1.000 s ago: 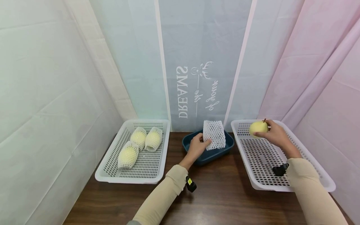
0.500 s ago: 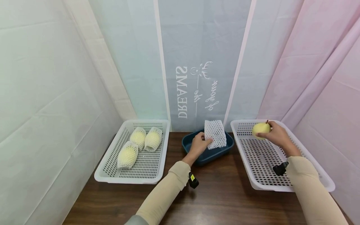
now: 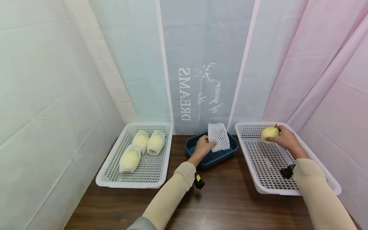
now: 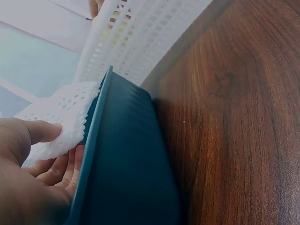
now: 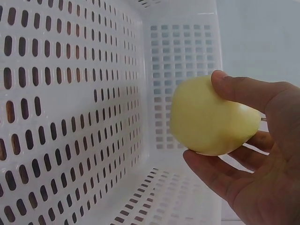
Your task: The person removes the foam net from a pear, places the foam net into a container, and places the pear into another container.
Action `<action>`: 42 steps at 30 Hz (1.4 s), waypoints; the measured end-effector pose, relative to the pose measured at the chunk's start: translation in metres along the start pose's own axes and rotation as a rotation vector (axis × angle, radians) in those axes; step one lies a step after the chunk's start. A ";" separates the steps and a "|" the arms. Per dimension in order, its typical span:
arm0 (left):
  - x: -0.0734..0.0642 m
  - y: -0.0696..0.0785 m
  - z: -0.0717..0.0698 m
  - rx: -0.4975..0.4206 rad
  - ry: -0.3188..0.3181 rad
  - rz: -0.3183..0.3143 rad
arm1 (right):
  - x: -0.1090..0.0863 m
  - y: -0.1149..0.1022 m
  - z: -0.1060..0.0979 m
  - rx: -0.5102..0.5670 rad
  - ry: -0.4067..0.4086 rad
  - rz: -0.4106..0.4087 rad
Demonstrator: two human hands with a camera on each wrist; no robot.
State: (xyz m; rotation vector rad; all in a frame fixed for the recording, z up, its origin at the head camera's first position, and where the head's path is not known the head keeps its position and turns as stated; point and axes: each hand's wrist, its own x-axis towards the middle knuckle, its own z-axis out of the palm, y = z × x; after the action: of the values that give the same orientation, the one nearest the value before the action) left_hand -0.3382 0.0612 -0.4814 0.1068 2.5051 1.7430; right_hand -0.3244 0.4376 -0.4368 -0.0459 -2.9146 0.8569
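Observation:
My left hand (image 3: 203, 147) pinches a white foam net sleeve (image 3: 218, 137) between thumb and fingers, over the dark teal tray (image 3: 214, 159). In the left wrist view the thumb lies on top of the net (image 4: 70, 115), with the other fingers beneath it and beside the tray's rim (image 4: 96, 122). Over the right white basket (image 3: 253, 169), my right hand (image 3: 285, 139) grips a yellow-green pear (image 3: 269, 134). The right wrist view has the thumb on one side of the pear (image 5: 206, 117) and fingers on the other, its stem toward the palm.
A left white basket (image 3: 164, 169) holds several pears in foam nets, one of them a netted pear (image 3: 130, 159) near its left wall. All the containers stand on a dark wooden table (image 3: 218, 204). A printed curtain (image 3: 201, 48) hangs behind them.
The right hand has moved slightly right and down with the pear. My left hand has shifted only slightly, still pinching the foam net.

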 end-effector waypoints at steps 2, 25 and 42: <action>0.002 -0.001 0.001 -0.001 0.000 -0.010 | 0.000 0.002 0.000 0.005 0.002 0.004; 0.016 -0.011 0.013 0.026 -0.071 -0.145 | 0.000 0.017 0.004 -0.059 -0.057 0.043; 0.008 -0.011 0.015 0.124 -0.113 -0.110 | 0.001 0.025 0.010 -0.076 -0.083 0.070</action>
State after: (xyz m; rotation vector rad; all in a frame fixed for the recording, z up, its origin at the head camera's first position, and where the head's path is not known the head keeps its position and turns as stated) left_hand -0.3441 0.0724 -0.4971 0.0718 2.4862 1.4973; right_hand -0.3264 0.4533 -0.4585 -0.1222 -3.0390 0.7756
